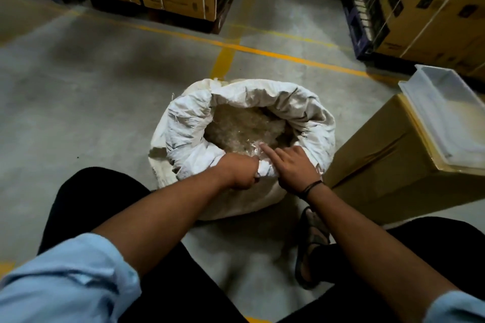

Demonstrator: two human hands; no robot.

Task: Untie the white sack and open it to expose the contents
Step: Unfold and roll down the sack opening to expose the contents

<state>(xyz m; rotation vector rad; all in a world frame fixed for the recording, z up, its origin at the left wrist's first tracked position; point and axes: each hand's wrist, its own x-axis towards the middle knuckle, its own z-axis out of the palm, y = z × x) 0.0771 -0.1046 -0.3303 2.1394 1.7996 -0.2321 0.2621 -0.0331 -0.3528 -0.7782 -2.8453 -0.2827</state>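
Already untied, the white sack (183, 126) gapes; left hand (240, 170) fists its rolled rim, right hand (294, 165) presses what seems a clear liner, seemingly needing parting next.

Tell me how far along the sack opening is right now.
Done: the white sack is untied, its mouth rolled down into a cuff, pale contents showing inside. In hand: the left hand grips the near rim, the right hand rests on it, forefinger extended. Left: at most folding that near edge down.
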